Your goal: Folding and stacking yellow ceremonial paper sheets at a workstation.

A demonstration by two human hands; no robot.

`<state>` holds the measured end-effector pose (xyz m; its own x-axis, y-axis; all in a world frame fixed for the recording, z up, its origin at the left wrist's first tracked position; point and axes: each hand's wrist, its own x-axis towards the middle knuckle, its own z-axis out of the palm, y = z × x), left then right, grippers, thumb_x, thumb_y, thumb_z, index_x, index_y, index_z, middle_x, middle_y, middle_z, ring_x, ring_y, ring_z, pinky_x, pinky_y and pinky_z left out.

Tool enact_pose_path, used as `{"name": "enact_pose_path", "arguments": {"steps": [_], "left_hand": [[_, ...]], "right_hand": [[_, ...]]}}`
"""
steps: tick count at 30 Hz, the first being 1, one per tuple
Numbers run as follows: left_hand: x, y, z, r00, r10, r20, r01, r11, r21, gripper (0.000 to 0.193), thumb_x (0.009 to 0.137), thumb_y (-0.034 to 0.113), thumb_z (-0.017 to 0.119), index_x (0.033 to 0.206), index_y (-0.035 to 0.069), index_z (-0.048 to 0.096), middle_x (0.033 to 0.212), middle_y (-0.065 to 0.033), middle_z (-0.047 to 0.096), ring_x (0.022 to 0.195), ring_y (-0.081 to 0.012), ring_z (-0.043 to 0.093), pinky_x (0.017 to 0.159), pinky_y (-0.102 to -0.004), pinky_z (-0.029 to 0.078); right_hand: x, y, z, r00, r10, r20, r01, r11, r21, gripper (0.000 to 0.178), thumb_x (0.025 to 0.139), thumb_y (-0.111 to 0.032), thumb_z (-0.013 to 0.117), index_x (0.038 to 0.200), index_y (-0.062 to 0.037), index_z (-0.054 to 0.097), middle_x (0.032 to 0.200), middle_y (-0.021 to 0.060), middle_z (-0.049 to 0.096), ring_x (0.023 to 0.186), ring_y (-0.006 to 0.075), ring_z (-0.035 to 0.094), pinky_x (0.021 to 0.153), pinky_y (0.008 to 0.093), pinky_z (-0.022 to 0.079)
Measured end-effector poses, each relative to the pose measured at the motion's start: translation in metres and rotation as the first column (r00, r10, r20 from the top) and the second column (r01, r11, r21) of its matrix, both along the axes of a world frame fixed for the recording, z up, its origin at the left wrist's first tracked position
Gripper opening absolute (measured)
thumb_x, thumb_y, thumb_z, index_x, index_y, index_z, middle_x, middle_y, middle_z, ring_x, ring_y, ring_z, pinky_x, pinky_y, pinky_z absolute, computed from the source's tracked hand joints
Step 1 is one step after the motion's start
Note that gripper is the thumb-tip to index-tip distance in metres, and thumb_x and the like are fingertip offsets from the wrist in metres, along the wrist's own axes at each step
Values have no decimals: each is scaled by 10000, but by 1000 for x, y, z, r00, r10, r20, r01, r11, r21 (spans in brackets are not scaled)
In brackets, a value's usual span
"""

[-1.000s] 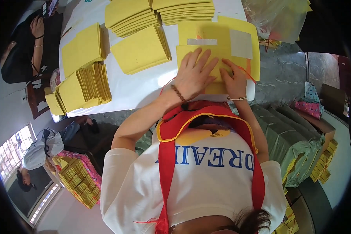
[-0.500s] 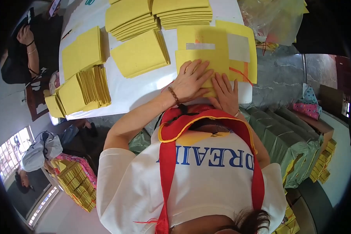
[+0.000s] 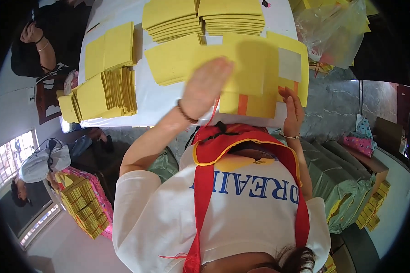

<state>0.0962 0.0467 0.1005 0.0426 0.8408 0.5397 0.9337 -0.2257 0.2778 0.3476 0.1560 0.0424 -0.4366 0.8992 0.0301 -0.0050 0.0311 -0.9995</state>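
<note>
A yellow paper sheet [image 3: 253,68] lies unfolded at the front right of the table, an orange strip [image 3: 243,104] showing near its front edge. My left hand [image 3: 208,86], blurred by motion, is above its left edge with fingers stretched out flat and nothing seen in them. My right hand [image 3: 294,111] is beside the sheet's right edge, fingers loosely bent, close to another orange strip. Beneath on the right sits another yellow sheet [image 3: 300,50] with a pale grey rectangle. A thin red string [image 3: 211,113] hangs near my left wrist.
Folded yellow stacks stand at the back [image 3: 173,18], the left [image 3: 118,45] and the front left [image 3: 118,93] of the white table [image 3: 168,104]. A clear plastic bag [image 3: 328,36] is at the back right. Green wrapped bundles [image 3: 337,182] stand right; another person's hand [image 3: 31,34] shows far left.
The sheet's folded part has been opened out, and an orange strip now shows at its front. My left hand has lifted and moved left; my right hand has shifted right, off the paper's middle.
</note>
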Motion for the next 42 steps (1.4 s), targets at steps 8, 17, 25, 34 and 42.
{"name": "enact_pose_path", "arguments": {"steps": [8,17,25,34,42], "left_hand": [[-101,-35,-66,876,304,-376,-350,935,-60,527,741,44,526,1263,107,486,1185,-119,535,1058,-290,508,878,-405,414],[-90,-40,-85,927,234,-293,-336,866,-371,711,699,109,643,1346,112,349,1347,-175,343,1207,-356,348,990,-471,308],[-95,-41,-78,949,190,-251,-287,852,-438,797,663,99,639,1379,86,290,1373,-214,293,1241,-393,295,1024,-502,253],[-52,-30,-36,976,162,-144,-207,895,-394,811,639,105,658,1373,97,314,1387,-201,292,1235,-386,316,1013,-488,253],[27,-15,-36,980,-197,15,189,907,-376,562,715,251,681,1210,55,501,1225,-148,480,1086,-321,464,893,-425,381]], "right_hand": [[-13,-5,3,974,53,218,-83,988,128,196,888,-64,530,1051,17,602,935,95,650,892,151,606,802,253,460],[-17,-3,-2,948,56,312,-117,976,181,176,871,-63,555,1021,10,611,907,97,644,848,150,606,752,243,454],[-20,2,-6,912,77,404,-241,896,373,196,829,-61,588,1020,-19,609,899,94,625,825,194,590,730,278,451],[-20,2,-2,910,94,403,-248,904,349,228,802,-72,616,1027,-40,610,914,79,614,833,196,582,745,281,452],[-23,3,-5,866,62,496,-316,837,447,268,741,-68,645,1008,-59,624,937,89,607,885,258,561,776,324,443]]}}
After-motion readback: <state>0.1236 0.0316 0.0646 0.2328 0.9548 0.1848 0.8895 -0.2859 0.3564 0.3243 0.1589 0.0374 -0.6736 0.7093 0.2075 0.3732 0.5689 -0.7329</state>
